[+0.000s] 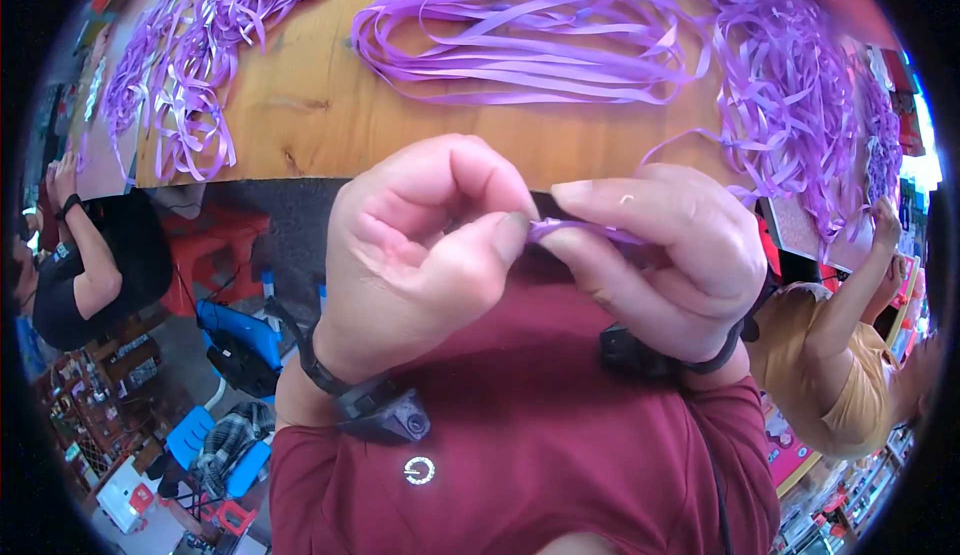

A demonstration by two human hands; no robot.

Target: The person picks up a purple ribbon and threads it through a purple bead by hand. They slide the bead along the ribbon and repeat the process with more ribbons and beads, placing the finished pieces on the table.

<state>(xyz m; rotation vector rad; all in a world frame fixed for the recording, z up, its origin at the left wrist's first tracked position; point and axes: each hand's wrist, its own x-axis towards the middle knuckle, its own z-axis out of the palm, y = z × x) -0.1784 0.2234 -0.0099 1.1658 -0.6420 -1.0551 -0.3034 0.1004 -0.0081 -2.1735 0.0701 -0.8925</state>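
Observation:
Close in front of my chest, my left hand [430, 245] pinches the end of a purple ribbon [590, 231] between thumb and curled fingers. From the other side my right hand [665, 255] grips the same ribbon between thumb and forefinger, so the fingertips of both hands nearly meet. Only a short stretch of it shows; the rest is covered by my fingers. Beyond my hands, a long looped bundle of purple ribbon [520, 55] lies flat on the wooden table [300, 115].
A tangled heap of purple ribbons [790, 85] covers the table's right side and hangs over its edge. Another pile [210, 45] lies at the left. Co-workers sit on both sides, one in black [85, 275], one in yellow [830, 355]. A red stool [215, 255] and blue chair [240, 340] stand at left.

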